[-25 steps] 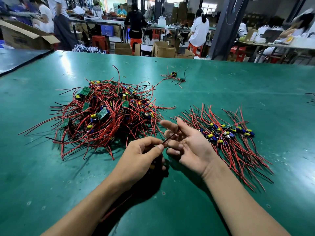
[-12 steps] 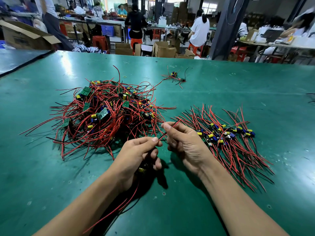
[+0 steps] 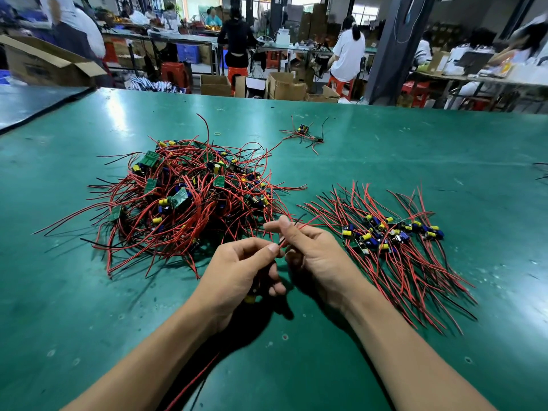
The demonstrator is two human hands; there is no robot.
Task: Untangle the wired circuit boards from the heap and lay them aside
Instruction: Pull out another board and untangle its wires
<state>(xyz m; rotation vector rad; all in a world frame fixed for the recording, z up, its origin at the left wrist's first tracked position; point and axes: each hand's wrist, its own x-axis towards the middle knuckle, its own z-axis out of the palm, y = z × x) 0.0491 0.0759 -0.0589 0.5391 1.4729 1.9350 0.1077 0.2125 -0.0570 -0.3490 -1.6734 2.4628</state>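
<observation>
Left hand [image 3: 237, 277] curls round a board [image 3: 249, 298], mostly hidden; right hand [image 3: 318, 256] pinches its wires [image 3: 310, 222], which run up and away. The sorted row [image 3: 391, 235] lies just right of the right hand, the nearer one; heap [image 3: 184, 197] beyond, left

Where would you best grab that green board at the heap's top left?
Probably by its two long edges, fingers coming from above: the board lies exposed on top of the heap, with its edges clear of the tangle.
</observation>
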